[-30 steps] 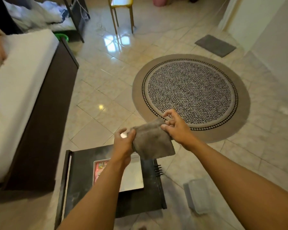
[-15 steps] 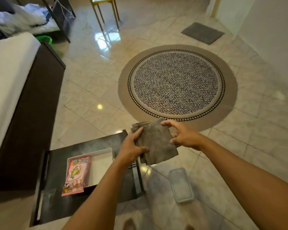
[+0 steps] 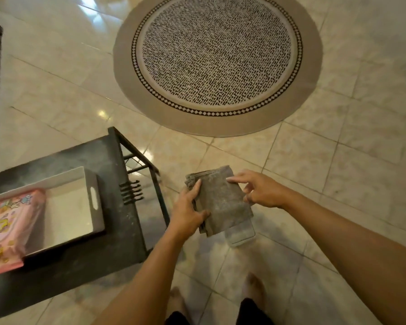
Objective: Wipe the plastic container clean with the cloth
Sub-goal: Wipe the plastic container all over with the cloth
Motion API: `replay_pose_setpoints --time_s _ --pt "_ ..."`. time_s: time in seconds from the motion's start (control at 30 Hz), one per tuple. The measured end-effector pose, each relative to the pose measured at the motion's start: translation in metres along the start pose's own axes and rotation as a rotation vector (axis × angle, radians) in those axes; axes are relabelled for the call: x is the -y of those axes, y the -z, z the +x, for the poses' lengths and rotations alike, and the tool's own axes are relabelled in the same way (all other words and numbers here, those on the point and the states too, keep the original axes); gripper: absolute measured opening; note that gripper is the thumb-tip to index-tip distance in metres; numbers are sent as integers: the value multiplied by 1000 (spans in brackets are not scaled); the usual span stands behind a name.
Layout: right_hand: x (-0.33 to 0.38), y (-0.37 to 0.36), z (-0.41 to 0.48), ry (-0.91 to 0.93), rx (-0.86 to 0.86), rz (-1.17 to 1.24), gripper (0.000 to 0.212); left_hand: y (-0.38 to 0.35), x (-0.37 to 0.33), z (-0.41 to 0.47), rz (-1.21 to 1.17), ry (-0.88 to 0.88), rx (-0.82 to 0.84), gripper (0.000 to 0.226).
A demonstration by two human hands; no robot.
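A white tray point(image 3: 93, 184) sits on a dark side table point(image 3: 117, 231) as the left hand point(image 3: 188, 213) clamps a folded grey cloth point(image 3: 220, 200), thumb over fingers, the right hand point(image 3: 260, 190) loosely spread. The plastic container point(image 3: 240, 235) lies on the floor beneath, long axis pointing away. Keeping the cloth folded flat should help.

The folded cloth point(image 3: 217, 200) hides most of the plastic container point(image 3: 240, 234); the pink packet point(image 3: 8, 227) runs off the left edge.
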State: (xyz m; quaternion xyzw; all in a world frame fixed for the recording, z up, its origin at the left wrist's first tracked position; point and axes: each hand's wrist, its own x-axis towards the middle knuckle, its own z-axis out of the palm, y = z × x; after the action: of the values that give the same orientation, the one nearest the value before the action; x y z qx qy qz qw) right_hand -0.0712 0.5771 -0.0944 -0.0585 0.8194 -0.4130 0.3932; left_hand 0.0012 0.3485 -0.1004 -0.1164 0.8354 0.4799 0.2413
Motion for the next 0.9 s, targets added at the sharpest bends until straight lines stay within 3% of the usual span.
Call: replay_pose_setpoints --time_s 0.37,0.57,0.73,0.9 --pt "-156 -63 40 -31 -54 -144 76 -115 101 47 66 -11 88 91" --pt "-187 -67 53 -53 -180 -124 79 -139 128 56 128 -110 47 86" --pt "-196 -73 57 -111 -22 96 82 -142 137 54 151 -143 5 72" --pt "-206 -92 45 -27 -76 126 82 -145 149 41 175 -159 -62 75"
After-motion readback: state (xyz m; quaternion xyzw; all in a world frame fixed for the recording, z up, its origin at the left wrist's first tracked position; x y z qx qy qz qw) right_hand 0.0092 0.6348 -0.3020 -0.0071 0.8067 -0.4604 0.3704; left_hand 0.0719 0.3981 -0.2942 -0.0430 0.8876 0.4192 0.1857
